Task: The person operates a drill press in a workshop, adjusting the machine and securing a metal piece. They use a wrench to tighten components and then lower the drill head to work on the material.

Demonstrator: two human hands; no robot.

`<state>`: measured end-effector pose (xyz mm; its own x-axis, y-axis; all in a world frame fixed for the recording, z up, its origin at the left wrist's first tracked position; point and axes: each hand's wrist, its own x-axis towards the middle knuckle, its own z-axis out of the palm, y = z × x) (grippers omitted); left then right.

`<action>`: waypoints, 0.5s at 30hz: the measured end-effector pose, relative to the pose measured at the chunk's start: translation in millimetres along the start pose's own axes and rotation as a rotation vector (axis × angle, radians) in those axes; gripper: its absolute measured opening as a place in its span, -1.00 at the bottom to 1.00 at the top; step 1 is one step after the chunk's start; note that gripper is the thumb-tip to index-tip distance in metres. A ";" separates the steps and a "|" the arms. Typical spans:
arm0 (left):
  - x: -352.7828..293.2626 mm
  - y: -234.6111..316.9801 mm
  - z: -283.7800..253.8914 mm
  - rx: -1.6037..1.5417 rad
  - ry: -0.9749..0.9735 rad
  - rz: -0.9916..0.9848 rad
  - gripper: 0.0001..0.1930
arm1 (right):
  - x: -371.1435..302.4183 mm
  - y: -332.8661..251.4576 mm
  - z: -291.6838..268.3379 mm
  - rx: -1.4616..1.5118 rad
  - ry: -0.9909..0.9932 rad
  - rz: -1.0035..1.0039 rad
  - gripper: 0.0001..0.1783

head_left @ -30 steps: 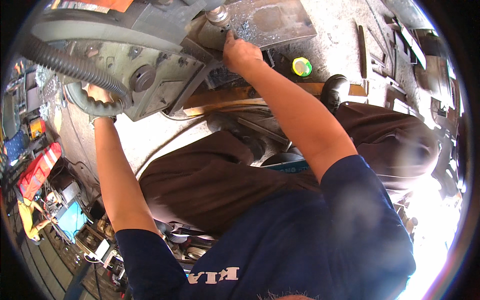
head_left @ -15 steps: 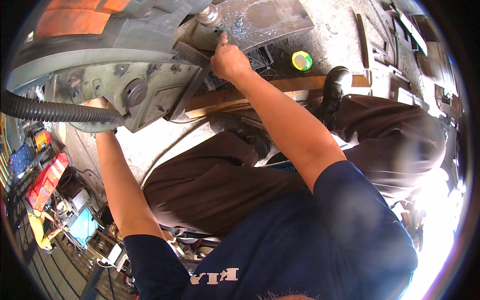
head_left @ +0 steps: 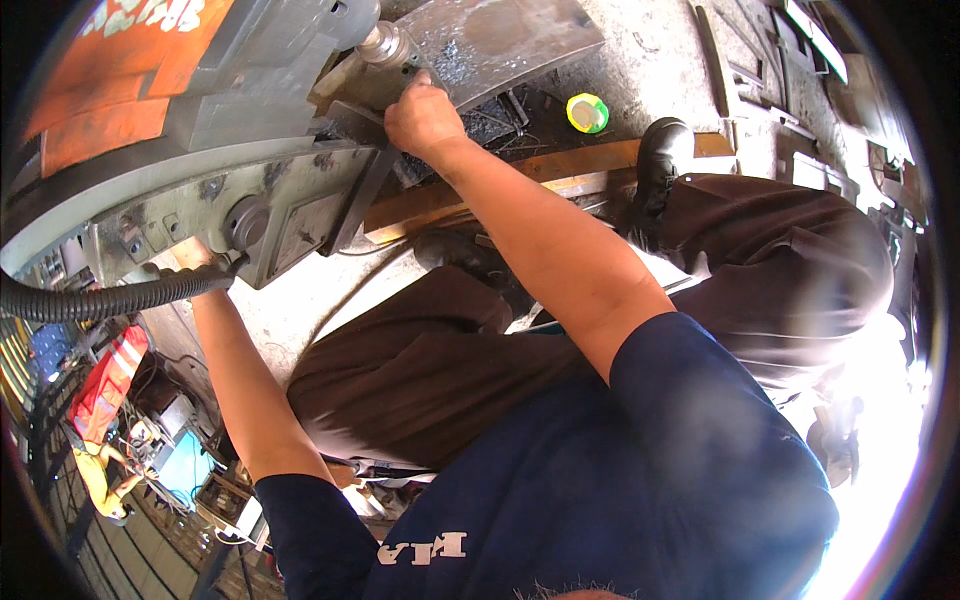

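My right hand (head_left: 425,118) is at the near edge of a thick steel slab (head_left: 525,40) strewn with metal chips. Its fingers are mostly curled, with a fingertip touching the slab's edge just below a round metal spindle (head_left: 383,45); what they grip, if anything, is hidden. My left hand (head_left: 190,253) reaches up beside the grey machine body (head_left: 285,205), behind a black corrugated hose (head_left: 110,299). Its fingers are out of sight behind the hose and the machine.
An orange panel (head_left: 125,85) covers part of the machine. A yellow-green round container (head_left: 587,114) stands on the floor beyond a wooden beam (head_left: 560,165). Metal bars (head_left: 715,60) lie at the far right. Lower left, a person in yellow (head_left: 98,480) is near a blue box (head_left: 187,465).
The view has shifted, so the machine and slab sit further left. My right index finger, stretched out before, now looks more bent at the slab's edge. My left hand remains behind the hose.
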<state>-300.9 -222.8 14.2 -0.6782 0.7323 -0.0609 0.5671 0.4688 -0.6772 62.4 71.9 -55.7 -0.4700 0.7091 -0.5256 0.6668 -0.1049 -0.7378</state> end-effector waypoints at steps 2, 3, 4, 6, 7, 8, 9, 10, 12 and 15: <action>-0.9 -0.8 -3.1 -0.021 0.003 -0.007 -0.44 | 0.2 1.0 5.5 0.029 0.045 0.005 -0.34; -2.2 -0.6 -3.6 -0.030 0.002 -0.010 -0.44 | -1.4 1.1 4.9 0.027 0.041 0.001 -0.35; -3.5 -0.4 -4.2 -0.039 0.001 -0.015 -0.44 | -3.2 2.1 3.6 0.026 0.038 -0.003 -0.36; -6.4 -0.8 -6.2 -0.059 0.001 -0.024 -0.44 | -3.3 5.9 0.4 0.022 0.043 -0.026 -0.40; -6.9 -1.0 -7.6 -0.070 0.004 -0.026 -0.45 | -2.6 9.0 -0.9 0.019 0.052 -0.045 -0.42; -6.3 -1.9 -9.6 -0.078 0.008 -0.027 -0.45 | -2.1 12.4 -2.5 0.017 0.061 -0.065 -0.44; -8.2 -2.4 -9.2 -0.084 0.006 -0.032 -0.45 | -5.5 15.5 -3.5 0.012 0.086 -0.121 -0.48; -11.2 -2.8 -8.9 -0.090 0.000 -0.035 -0.45 | -12.7 20.0 -3.0 0.006 0.112 -0.178 -0.53; -16.0 -3.5 -10.3 -0.100 -0.001 -0.040 -0.46 | -32.5 35.0 0.7 0.042 0.134 -0.324 -0.57; -20.4 -4.6 -14.4 -0.119 0.002 -0.046 -0.46 | -71.9 81.5 19.5 0.085 0.052 -0.522 -0.64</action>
<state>-282.9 -232.7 29.1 -0.7041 0.7094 -0.0306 0.5868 0.5571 -0.5877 139.2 -1.3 -86.3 -0.6960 0.7156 -0.0594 0.3015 0.2162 -0.9286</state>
